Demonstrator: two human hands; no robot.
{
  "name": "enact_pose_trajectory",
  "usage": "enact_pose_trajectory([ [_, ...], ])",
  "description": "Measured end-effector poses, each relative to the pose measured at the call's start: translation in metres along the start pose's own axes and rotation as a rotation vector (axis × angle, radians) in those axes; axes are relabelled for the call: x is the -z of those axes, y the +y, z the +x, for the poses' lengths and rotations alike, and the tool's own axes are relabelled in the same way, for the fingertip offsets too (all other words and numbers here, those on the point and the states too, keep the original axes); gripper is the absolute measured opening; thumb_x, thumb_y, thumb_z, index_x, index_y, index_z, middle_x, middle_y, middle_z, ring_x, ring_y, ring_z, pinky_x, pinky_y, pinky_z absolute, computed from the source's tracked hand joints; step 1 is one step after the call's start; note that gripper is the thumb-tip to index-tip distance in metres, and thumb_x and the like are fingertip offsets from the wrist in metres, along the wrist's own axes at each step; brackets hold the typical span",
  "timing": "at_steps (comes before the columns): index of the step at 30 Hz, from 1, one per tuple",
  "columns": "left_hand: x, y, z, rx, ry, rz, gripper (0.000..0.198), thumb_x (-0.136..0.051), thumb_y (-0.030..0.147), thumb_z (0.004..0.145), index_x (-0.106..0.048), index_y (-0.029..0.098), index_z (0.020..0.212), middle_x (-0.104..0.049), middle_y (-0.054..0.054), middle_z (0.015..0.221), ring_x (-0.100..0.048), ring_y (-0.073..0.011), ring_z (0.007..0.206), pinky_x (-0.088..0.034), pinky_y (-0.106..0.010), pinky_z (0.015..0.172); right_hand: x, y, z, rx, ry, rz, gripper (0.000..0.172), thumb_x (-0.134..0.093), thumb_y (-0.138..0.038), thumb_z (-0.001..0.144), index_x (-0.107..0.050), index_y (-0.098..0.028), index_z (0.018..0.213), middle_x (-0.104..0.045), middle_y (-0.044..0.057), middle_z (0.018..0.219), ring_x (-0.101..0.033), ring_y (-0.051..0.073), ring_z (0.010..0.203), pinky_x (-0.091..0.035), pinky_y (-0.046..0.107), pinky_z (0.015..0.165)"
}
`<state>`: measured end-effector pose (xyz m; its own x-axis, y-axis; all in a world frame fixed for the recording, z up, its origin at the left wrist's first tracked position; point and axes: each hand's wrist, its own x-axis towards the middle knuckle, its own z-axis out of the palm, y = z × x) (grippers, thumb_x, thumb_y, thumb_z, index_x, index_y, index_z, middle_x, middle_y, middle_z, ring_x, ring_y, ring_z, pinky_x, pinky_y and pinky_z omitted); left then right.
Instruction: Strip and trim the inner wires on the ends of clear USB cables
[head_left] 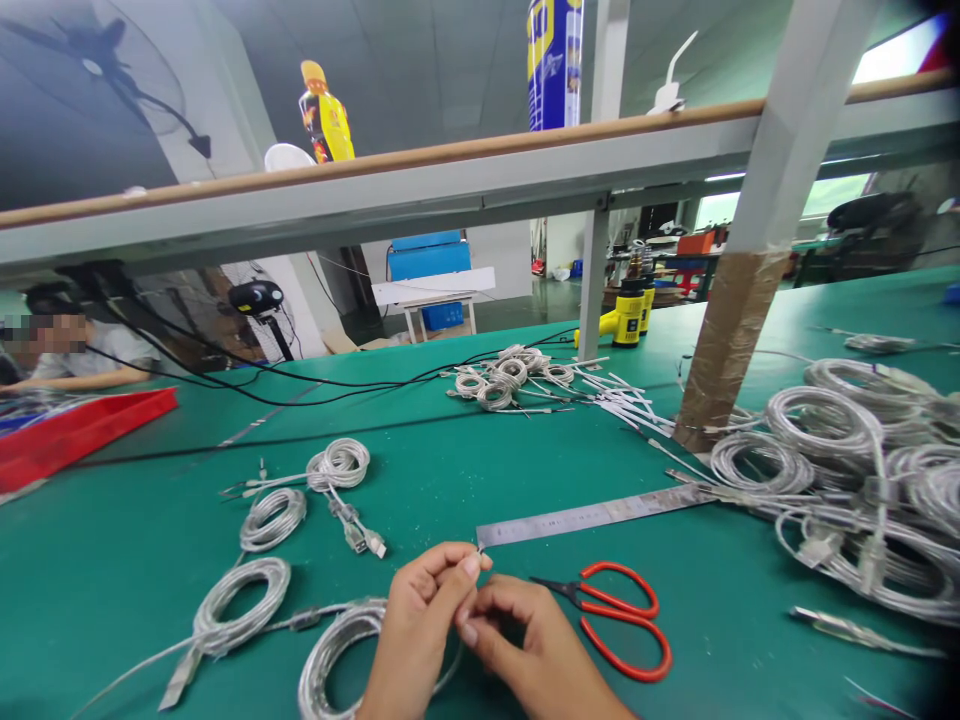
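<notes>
- Stretching across the whole view: green bench (112, 590), with red tray (82, 430) at far left near a seated co-worker (71, 350).
- Heaped at right: large pile of coiled cables (840, 470), seemingly the bigger share done, judging by its bulk.
- Spread farther along the bench: smaller bunch of coils (495, 385) with loose white-tipped leads (622, 405), apparently left to handle.
- Lying near the hands at left: three loose coils (271, 520), with a fourth coil (337, 640) partly under the left hand (416, 625).
- Reaching toward the fingers: steel ruler (592, 518), its end just beside them.
- Resting just right of the hands, untouched: red-handled scissors (622, 620).
- Pinching: left thumb and forefinger, pressed together on a thin cable end (480, 549) at the ruler's tip.
- Curling in beside the left: right hand (525, 640), any grip on the cable hidden, so impossible to tell.
</notes>
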<state>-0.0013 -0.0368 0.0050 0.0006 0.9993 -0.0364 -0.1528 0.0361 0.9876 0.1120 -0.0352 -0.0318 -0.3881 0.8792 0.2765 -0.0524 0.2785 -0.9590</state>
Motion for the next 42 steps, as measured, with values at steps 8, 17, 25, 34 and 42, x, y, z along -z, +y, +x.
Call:
enact_pose_trajectory([
  [8, 0.0, 0.008, -0.002, -0.117, 0.053, 0.114, 0.025, -0.062, 0.039, 0.067, -0.065, 0.013, 0.066, -0.039, 0.006, 0.045, -0.027, -0.0059, 0.044, -0.024, -0.015, 0.041, 0.016, -0.014, 0.008, -0.081, 0.132, 0.158, 0.02, -0.056, -0.028, 0.072, -0.063, -0.017, 0.087, -0.056, 0.001, 0.069, -0.046, 0.012, 0.06, -0.038, 0.024, 0.059],
  [17, -0.007, 0.001, -0.004, -0.257, 0.059, 0.164, 0.014, -0.062, 0.028, 0.068, -0.068, 0.016, 0.066, -0.059, 0.001, 0.055, -0.05, -0.0127, 0.056, -0.039, -0.018, 0.054, 0.02, -0.025, 0.019, -0.09, 0.215, 0.243, 0.024, -0.063, -0.037, 0.066, -0.061, -0.014, 0.066, -0.052, -0.002, 0.058, -0.04, 0.009, 0.051, -0.033, 0.021, 0.051],
  [25, -0.007, -0.002, -0.003, -0.288, 0.069, 0.259, 0.016, -0.059, 0.029, 0.07, -0.068, 0.016, 0.064, -0.061, -0.001, 0.056, -0.049, -0.0144, 0.055, -0.038, -0.02, 0.05, 0.022, -0.026, 0.021, -0.206, 0.196, 0.338, 0.029, -0.058, -0.043, 0.067, -0.05, -0.016, 0.062, -0.044, -0.005, 0.053, -0.038, 0.007, 0.048, -0.032, 0.02, 0.05],
  [34, 0.0, -0.002, 0.004, -0.232, 0.115, 0.201, 0.018, -0.063, 0.032, 0.065, -0.067, 0.015, 0.06, -0.06, -0.001, 0.054, -0.043, -0.0104, 0.049, -0.035, -0.018, 0.048, 0.075, -0.029, 0.029, -0.19, -0.015, -0.43, 0.016, -0.051, -0.029, 0.073, -0.054, -0.017, 0.061, -0.047, -0.003, 0.052, -0.041, 0.01, 0.048, -0.026, 0.021, 0.046],
  [42, 0.006, -0.004, 0.007, -0.162, 0.045, 0.222, 0.023, -0.062, 0.036, 0.067, -0.067, 0.014, 0.062, -0.052, 0.001, 0.049, -0.03, -0.0076, 0.044, -0.026, -0.019, 0.043, 0.095, -0.056, 0.013, -0.407, -0.184, -1.129, 0.01, -0.069, -0.023, 0.052, -0.06, -0.019, 0.052, -0.06, 0.002, 0.057, -0.052, 0.018, 0.057, -0.022, 0.024, 0.047],
])
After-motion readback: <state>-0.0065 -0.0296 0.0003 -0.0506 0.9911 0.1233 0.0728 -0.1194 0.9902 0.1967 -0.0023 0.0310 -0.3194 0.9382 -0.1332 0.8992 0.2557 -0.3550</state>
